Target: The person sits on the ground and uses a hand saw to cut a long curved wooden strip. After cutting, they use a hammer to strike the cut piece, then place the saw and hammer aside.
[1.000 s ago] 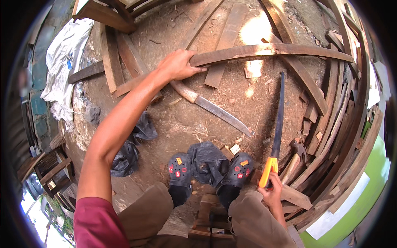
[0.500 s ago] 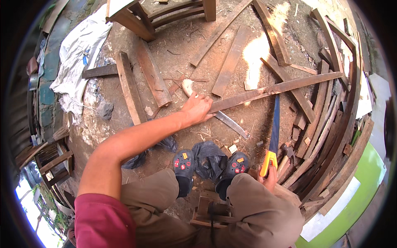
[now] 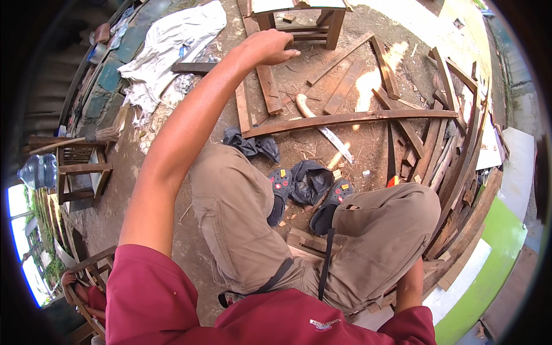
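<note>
My left hand (image 3: 270, 47) is stretched far forward, thumb apart from the fingers and nothing in it, beside a dark wooden stool-like piece (image 3: 334, 29) at the top. A long narrow wooden strip (image 3: 351, 119) lies across the middle of the ground. Under it rests a big curved knife (image 3: 336, 144) with a pale bent handle. The handsaw's dark blade (image 3: 392, 158) shows past my right knee, with a bit of its orange handle (image 3: 393, 181). My right forearm (image 3: 409, 284) goes down behind my right thigh, which hides that hand.
Loose boards (image 3: 346, 86) lie ahead, and a pile of long planks (image 3: 460, 178) lines the right side. White cloth (image 3: 172, 43) and a small wooden chair (image 3: 83, 169) are at left. Black plastic bags (image 3: 310, 181) lie by my feet. A person's red sleeve (image 3: 98, 299) shows lower left.
My left hand has let go of the long strip and moved forward toward the stool-like piece. The strip has come down leftward onto the ground. My right hand has passed behind my leg.
</note>
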`<state>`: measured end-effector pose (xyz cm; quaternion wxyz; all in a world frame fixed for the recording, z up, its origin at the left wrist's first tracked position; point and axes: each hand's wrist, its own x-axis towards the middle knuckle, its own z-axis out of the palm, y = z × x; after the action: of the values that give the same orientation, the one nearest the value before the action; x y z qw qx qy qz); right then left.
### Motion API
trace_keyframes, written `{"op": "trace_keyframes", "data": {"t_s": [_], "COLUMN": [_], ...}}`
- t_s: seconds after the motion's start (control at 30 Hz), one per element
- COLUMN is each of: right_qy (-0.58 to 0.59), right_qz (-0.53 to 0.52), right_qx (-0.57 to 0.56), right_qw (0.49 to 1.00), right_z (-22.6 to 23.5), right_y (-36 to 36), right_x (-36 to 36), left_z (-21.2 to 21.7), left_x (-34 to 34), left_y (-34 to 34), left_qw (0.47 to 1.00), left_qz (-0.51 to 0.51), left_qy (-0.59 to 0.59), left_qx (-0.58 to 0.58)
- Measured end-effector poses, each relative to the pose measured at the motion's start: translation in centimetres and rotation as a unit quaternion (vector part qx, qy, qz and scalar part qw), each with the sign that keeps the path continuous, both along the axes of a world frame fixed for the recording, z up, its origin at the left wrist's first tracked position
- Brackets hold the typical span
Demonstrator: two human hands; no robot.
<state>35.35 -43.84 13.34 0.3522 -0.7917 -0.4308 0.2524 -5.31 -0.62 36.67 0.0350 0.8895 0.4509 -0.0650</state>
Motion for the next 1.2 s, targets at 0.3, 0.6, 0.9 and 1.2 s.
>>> {"op": "trace_keyframes", "data": {"t_s": [0.3, 0.6, 0.9, 1.2], "right_qy": [0.204, 0.004, -0.017, 0.057], "right_qz": [0.079, 0.003, -0.165, -0.181], "right_qx": [-0.019, -0.118, 0.216, 0.343], "right_qw": [0.976, 0.993, 0.962, 0.920], "right_z": [8.4, 20.1, 19.9, 30.0], "right_y": [-1.2, 2.3, 2.4, -0.5], "right_x": [8.2, 10.0, 3.3, -1.7], "left_z": [3.7, 0.8, 5.7, 1.9], "left_x": [-5.7, -13.9, -5.2, -1.2], "left_y": [-16.7, -21.3, -24.6, -22.8], "left_qw": [0.957, 0.885, 0.876, 0.919], "left_qz": [-0.024, 0.278, 0.131, 0.076], "left_qy": [-0.263, -0.374, -0.462, -0.379], "left_qx": [-0.119, 0.004, 0.036, -0.073]}}
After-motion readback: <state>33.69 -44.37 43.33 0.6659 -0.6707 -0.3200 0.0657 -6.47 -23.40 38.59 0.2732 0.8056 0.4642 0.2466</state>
